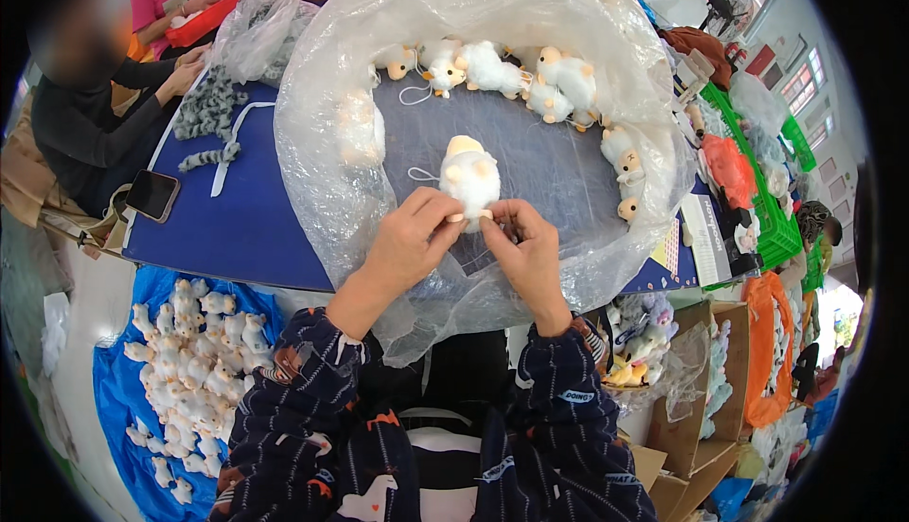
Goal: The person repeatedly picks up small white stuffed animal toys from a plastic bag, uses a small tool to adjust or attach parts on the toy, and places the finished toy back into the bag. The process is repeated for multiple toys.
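A small white fluffy plush toy (472, 181) with a cream patch at its far end and a white string loop on its left lies on the clear plastic bag (322, 77). My left hand (413, 230) pinches one of its small cream tabs between thumb and forefinger. The matching tab on the other side is pinched by my right hand (522, 245). Whether the tabs are feet or ears, I cannot tell. Several similar plush toys (492, 69) lie in an arc along the bag's far and side edges.
Left on the blue table (227, 233) are a phone (152, 195), grey fluffy pieces (207, 110) and a seated person (90, 115). Below, a blue sheet (112, 418) carries many white plush toys. Green crates (781, 233) and a cardboard box (684, 408) stand at the right.
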A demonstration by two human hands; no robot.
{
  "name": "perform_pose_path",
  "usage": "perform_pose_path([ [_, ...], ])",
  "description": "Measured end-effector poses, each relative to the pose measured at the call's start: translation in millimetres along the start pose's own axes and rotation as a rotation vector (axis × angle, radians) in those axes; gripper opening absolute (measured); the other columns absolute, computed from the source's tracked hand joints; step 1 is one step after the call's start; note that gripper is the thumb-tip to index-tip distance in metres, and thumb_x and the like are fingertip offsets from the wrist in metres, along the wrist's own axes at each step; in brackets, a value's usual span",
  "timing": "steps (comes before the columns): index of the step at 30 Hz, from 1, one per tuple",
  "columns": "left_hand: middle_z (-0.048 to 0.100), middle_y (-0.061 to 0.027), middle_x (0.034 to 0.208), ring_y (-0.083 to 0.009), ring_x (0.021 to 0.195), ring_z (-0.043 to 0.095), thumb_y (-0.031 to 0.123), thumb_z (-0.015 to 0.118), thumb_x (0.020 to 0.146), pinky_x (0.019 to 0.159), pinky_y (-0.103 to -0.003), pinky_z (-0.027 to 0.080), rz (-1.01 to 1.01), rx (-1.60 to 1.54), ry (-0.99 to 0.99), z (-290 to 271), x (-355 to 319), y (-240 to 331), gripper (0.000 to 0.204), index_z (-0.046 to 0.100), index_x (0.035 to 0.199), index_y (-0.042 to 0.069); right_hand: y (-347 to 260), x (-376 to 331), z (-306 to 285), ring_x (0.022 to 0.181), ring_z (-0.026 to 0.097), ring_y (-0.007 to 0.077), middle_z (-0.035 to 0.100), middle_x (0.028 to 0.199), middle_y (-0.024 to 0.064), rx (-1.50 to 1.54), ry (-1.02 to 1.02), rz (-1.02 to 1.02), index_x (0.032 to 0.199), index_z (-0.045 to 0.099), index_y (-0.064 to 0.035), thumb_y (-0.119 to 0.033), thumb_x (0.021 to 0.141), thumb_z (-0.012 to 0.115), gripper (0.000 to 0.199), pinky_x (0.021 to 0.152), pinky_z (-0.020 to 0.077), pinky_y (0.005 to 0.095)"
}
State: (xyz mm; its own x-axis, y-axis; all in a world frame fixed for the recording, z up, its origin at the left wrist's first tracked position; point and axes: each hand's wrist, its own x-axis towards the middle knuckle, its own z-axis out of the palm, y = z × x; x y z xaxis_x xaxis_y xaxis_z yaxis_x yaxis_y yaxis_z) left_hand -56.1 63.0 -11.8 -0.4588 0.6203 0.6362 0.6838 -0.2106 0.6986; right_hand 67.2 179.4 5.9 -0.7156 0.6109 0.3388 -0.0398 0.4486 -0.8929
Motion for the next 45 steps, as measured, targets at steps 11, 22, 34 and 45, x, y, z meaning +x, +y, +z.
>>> perform_pose_path([
  [11, 0.062, -0.005, 0.08, -0.009, 0.067, 0.06, 0.012, 0.06, 0.088, 0.061, -0.022, 0.051, -0.47, -0.632, 0.011, -10.2, -0.1, 7.6, 0.013, 0.057, 0.087, 0.0, -19.1, 5.1, -3.8, 0.052, 0.038, 0.0019, 0.046, 0.067, -0.0037, 0.5, -0.1, 0.453, 0.125, 0.049, 0.0018, -0.025, 0.088, 0.059, 0.047, 0.045, 0.0276, 0.0193],
  [22, 0.059, -0.0084, 0.09, -0.0126, 0.075, 0.06, 0.018, 0.059, 0.086, 0.056, -0.024, 0.052, -0.672, -0.683, 0.027, -6.5, 4.6, 4.5, 0.029, 0.05, 0.106, 0.0, -25.4, -6.8, 16.8, 0.067, 0.052, 0.0087, 0.061, 0.092, 0.0073, -0.025, 0.057, -0.127, 0.11, 0.057, -0.0011, -0.01, 0.079, 0.067, 0.034, 0.058, 0.0433, 0.0228],
  [34, 0.05, 0.0023, 0.101, -0.0145, 0.078, 0.046, 0.041, 0.058, 0.088, 0.064, -0.032, 0.04, 0.259, -2.099, -0.231, -108.4, -13.1, 20.2, 0.026, 0.054, 0.097, 0.017, 15.9, 25.1, -127.7, 0.078, 0.061, 0.0352, 0.058, 0.089, 0.0163, -1.181, 0.31, 0.127, 0.091, 0.055, -0.0019, -0.018, 0.074, 0.067, 0.027, 0.065, 0.049, 0.0435],
  [45, 0.064, -0.0069, 0.096, -0.0161, 0.092, 0.06, 0.014, 0.064, 0.082, 0.081, -0.029, 0.047, -0.569, -0.313, -0.45, -26.4, 6.7, 6.6, 0.025, 0.061, 0.103, 0.001, 32.7, 15.9, -172.0, 0.077, 0.062, 0.0378, 0.061, 0.09, 0.0193, -1.174, 0.356, 0.17, 0.099, 0.052, -0.0032, -0.019, 0.069, 0.066, 0.037, 0.065, 0.0496, 0.0435],
])
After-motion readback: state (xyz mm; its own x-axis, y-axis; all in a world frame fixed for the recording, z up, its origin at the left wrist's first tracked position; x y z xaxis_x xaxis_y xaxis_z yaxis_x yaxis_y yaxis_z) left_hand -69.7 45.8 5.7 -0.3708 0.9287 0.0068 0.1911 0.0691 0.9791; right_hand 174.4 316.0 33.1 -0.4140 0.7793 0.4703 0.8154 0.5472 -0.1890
